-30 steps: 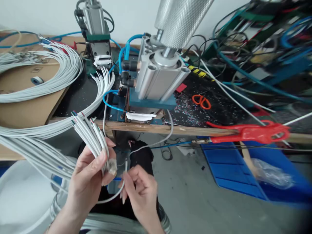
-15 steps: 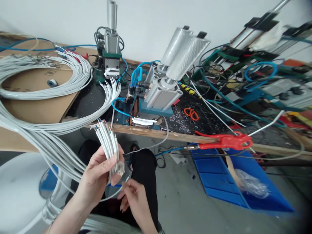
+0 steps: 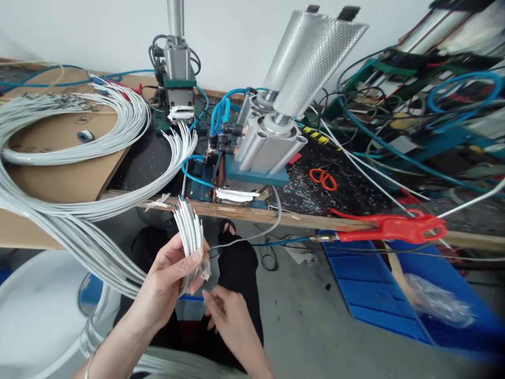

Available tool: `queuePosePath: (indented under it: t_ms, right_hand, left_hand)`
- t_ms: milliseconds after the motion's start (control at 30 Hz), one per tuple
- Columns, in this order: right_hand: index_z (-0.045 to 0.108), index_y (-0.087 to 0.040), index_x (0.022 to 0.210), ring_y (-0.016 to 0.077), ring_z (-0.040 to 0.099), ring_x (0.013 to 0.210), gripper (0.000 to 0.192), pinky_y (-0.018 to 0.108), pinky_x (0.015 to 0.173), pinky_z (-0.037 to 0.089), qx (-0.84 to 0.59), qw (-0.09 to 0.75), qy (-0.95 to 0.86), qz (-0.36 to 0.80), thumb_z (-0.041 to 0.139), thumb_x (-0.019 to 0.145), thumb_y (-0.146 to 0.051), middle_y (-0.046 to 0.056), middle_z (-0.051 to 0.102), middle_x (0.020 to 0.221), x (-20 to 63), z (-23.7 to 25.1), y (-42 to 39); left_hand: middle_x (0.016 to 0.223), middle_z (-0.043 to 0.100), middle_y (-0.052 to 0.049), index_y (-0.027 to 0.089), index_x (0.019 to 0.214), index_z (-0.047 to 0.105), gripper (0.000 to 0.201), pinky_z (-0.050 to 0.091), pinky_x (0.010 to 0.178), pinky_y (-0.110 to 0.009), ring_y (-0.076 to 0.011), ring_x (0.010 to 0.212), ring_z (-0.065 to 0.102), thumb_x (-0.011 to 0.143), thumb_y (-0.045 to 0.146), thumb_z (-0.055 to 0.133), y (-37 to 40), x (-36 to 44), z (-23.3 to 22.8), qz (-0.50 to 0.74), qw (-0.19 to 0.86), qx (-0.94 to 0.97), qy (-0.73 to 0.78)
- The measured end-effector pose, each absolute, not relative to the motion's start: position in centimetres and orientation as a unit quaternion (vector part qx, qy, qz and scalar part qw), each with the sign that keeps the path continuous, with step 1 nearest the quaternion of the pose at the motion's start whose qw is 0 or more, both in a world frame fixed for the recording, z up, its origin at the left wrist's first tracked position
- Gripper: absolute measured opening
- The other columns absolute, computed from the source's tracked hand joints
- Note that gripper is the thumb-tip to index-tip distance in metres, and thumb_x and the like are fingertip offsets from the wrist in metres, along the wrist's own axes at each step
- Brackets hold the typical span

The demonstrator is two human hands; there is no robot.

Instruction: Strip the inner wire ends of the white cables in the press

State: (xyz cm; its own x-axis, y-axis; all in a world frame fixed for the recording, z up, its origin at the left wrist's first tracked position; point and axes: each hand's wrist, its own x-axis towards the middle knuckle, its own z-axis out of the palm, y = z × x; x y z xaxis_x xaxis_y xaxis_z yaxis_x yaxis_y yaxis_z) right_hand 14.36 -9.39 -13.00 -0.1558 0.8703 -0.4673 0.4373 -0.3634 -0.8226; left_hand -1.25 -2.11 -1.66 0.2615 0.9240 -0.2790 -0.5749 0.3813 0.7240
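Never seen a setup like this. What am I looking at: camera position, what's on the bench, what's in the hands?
The one picture comes from a camera on a person's head, looking forward and down at their own bare hands; there is no robot. The left hand grips a bundle of white cables, its stripped ends with coloured cores pointing up. The right hand sits just below it with fingers loosely curled; whether it holds anything I cannot tell. Ahead is a workbench with a wooden front edge. On it stand two pneumatic presses: a small one at the back and a larger one fed by blue air hoses. Left of them lie coils of white cable on cardboard. To the right lie orange scissors, and a red clamp sits on the edge. A blue bin stands on the floor.
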Motion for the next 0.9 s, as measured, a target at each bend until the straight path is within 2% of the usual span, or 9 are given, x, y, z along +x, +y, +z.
queuePosePath:
  t_ms: [333,700,900]
  right_hand:
    - [0.059,-0.022,0.074,0.0172,0.071,0.058,0.042,0.022,0.058,0.047,-0.625,0.132,-0.558,0.529,0.049,0.102,-0.053,0.003,0.072,0.067,14.2,-14.0,-11.3]
    - [0.058,-0.022,0.073,0.0184,0.073,0.052,0.037,0.024,0.051,0.045,-0.653,0.029,-0.555,0.515,0.045,0.101,-0.042,0.005,0.073,0.065,16.8,-14.0,-15.5]
    - [0.061,-0.021,0.077,0.0169,0.073,0.056,0.038,0.023,0.055,0.045,-0.651,0.047,-0.561,0.51,0.044,0.103,-0.044,0.003,0.074,0.067,16.1,-13.7,-16.6]
  left_hand:
    - [0.075,0.06,-0.001,0.017,0.091,0.08,0.015,0.038,0.045,-0.013,-0.0052,0.054,0.048,0.081,0.026,0.086,-1.7,-1.3,-1.5,0.496,0.772,0.229,0.325]
    - [0.075,0.062,-0.001,0.017,0.095,0.077,0.01,0.036,0.045,-0.014,-0.0046,0.052,0.049,0.088,0.024,0.079,-2.5,-2.6,-1.1,0.519,0.794,0.22,0.228]
    - [0.075,0.062,0.0,0.017,0.095,0.078,0.008,0.038,0.044,-0.014,-0.0041,0.05,0.05,0.089,0.021,0.077,-2.8,-2.8,-0.7,0.517,0.792,0.24,0.218]
